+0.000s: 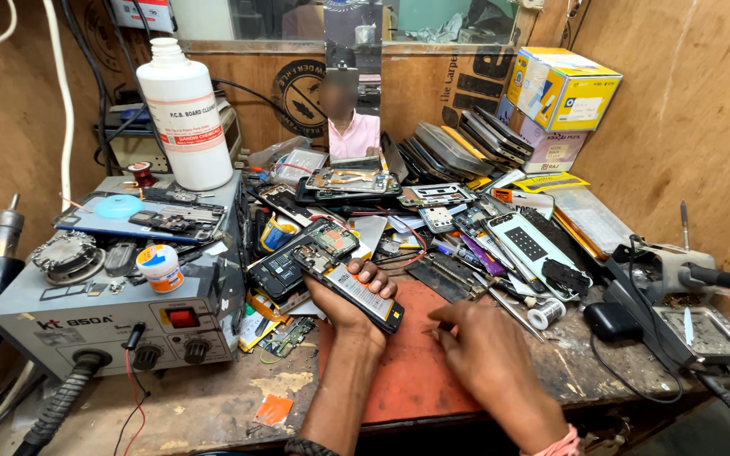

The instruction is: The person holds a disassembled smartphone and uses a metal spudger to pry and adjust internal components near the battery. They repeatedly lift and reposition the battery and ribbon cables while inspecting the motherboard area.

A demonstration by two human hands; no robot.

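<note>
The left hand [350,297] holds an opened dark smartphone with its back cover off [350,283], battery and circuit board exposed. Its grip is closed around the phone's long edges, fingers curled over the far side, thumb beneath, so the phone sits tilted just above the red rubber mat [411,371] on the wooden worktop [213,405]. The right hand [479,346] rests just right of that grip, its fingers bent down with the fingertips on the mat; whether they pinch something small cannot be told.

The phone looks light and rigid, yet fragile: bare board, thin connectors and a soft battery pouch that should not be squeezed or bent. The frame edges, as held now, seem the safest place to take it; the smooth sides may slip.

Beyond the grip lie more dismantled phones [352,181]. To its left stands a grey hot-air rework station [111,312], with a tall white plastic bottle [186,114] behind it. Farther right sits a small solder wire spool [545,314].
</note>
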